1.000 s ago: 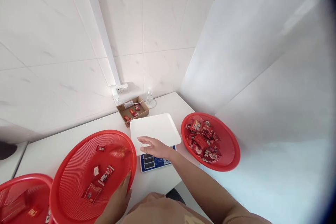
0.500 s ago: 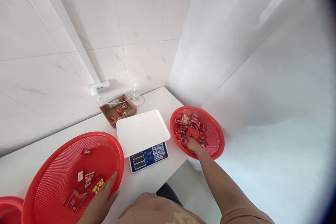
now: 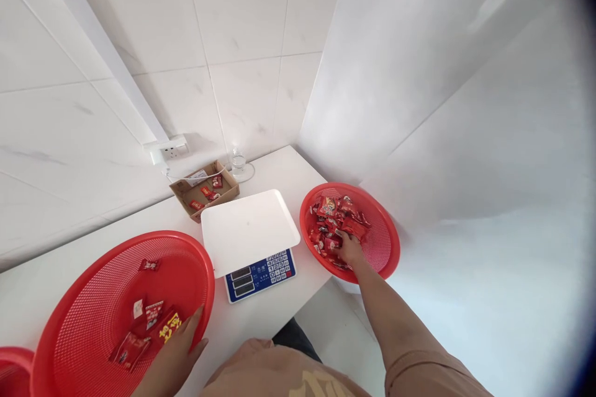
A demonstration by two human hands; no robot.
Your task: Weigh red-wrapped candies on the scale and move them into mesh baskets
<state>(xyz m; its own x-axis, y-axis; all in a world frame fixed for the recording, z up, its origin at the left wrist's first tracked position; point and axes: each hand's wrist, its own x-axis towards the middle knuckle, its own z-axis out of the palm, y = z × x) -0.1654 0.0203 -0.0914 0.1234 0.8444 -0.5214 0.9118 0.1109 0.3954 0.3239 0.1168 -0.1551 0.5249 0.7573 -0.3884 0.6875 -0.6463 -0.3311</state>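
Observation:
My left hand (image 3: 174,353) grips the near right rim of a large red plastic basket (image 3: 65,298), thumb outside and fingers over the inner side. Inside lie a few red snack packets, one with yellow lettering (image 3: 170,324), and a small white-and-red one (image 3: 138,308). My right hand (image 3: 350,251) reaches into a smaller red basket (image 3: 384,236) on the right. Its fingers are apart, touching a heap of shiny red snack packets (image 3: 328,206); the fingertips are partly hidden among them. Between the baskets stands a scale with a white tray (image 3: 251,229) and blue keypad panel (image 3: 261,278).
Behind the scale sits a cardboard box (image 3: 228,189) holding several red packets. Beside it are a clear bottle (image 3: 238,162) and a white cable from a wall socket (image 3: 172,150). Another red basket (image 3: 13,360) shows at the lower left. Walls bound the white table (image 3: 284,167).
My right hand has shifted slightly right and up within the packets, and some of them have moved. My left hand stays on the rim. The whole view has shifted slightly.

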